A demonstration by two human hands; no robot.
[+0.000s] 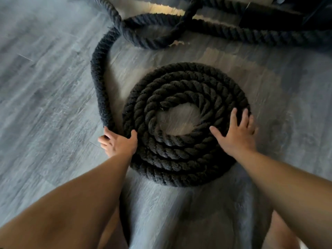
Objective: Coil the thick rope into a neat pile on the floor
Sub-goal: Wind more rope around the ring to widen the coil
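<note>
Atop coil point(179, 155), right hand point(235, 137) flat, left hand point(118, 144) gripping rope point(98, 78)

I see the thick rope point(185, 159), near-black, made of heavy twisted strands with a fuzzy surface. Most of what I see lies flat on the grey wood-grain floor point(45, 87) as a round spiral coil, its several turns packed tight against one another around a small bare gap in the middle. The inner end sits at about 10 o'clock of that gap. From the coil's 9 o'clock edge the free length curves away toward 11 o'clock, then sprawls in loose, crossing loops from 12 to 2 o'clock.
</note>
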